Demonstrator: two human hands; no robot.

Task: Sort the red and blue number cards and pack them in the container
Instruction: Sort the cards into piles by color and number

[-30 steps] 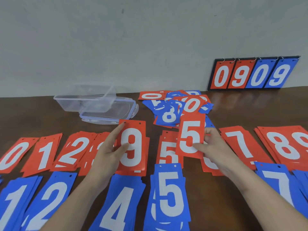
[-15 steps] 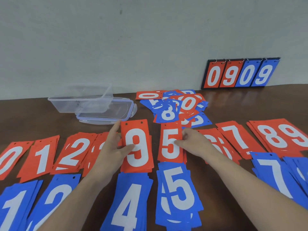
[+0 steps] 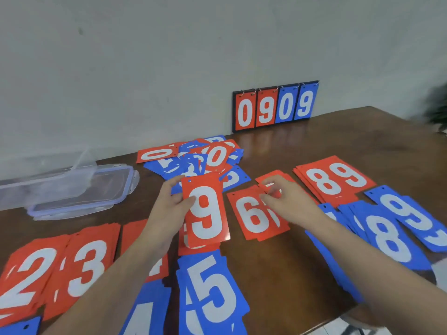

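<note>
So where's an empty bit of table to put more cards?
Bare wood shows between the blue 5s and the blue 8s, in front of the red 6s. More lies at the back right, between the scoreboard and the red 8s and 9s. The front left is packed with piles, and the mixed heap is crowded.

Plain indoor room: bare grey wall [image 3: 145,68], brown wooden table [image 3: 338,141], flip scoreboard [image 3: 275,106].

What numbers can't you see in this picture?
- Head view: red card stack behind the left forearm; the arm covers its number.
- Red cards under the right hand; fingers hide the digit.
- Mixed red and blue card heap: overlapping and blurred, mostly unreadable.
- Blue card bottom left: cut off by the edge.
</note>
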